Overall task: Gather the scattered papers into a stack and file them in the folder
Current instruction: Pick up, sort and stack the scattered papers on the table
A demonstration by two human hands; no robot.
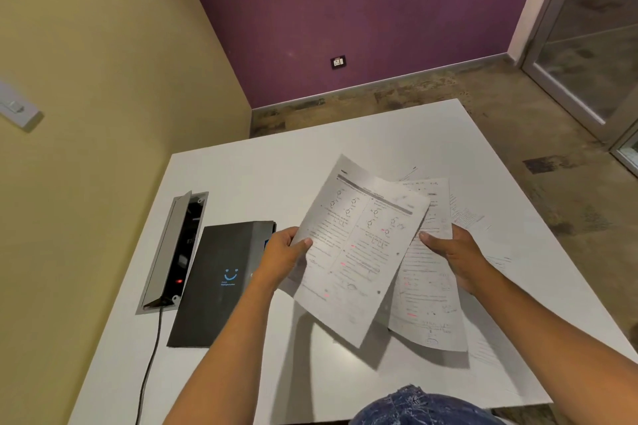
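Left hand [281, 254]: thumb and fingers pinch the left edge of a white printed sheet with chemistry diagrams [359, 248], held above the white desk [262, 162]. Right hand [452, 252]: fingers curled round a second white printed sheet [426, 297], partly behind the first. Black folder with blue smiley mark [221, 283]: flat on the desk, left of the held sheets; further loose white papers [466, 214] lie on the desk to their right.

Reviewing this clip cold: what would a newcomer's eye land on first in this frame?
Most likely the two printed sheets held above the white table: the left hand pinches the front sheet, and the right hand holds the sheet behind. Next, the black folder with a blue smiley lying at the left, beside an open cable box.
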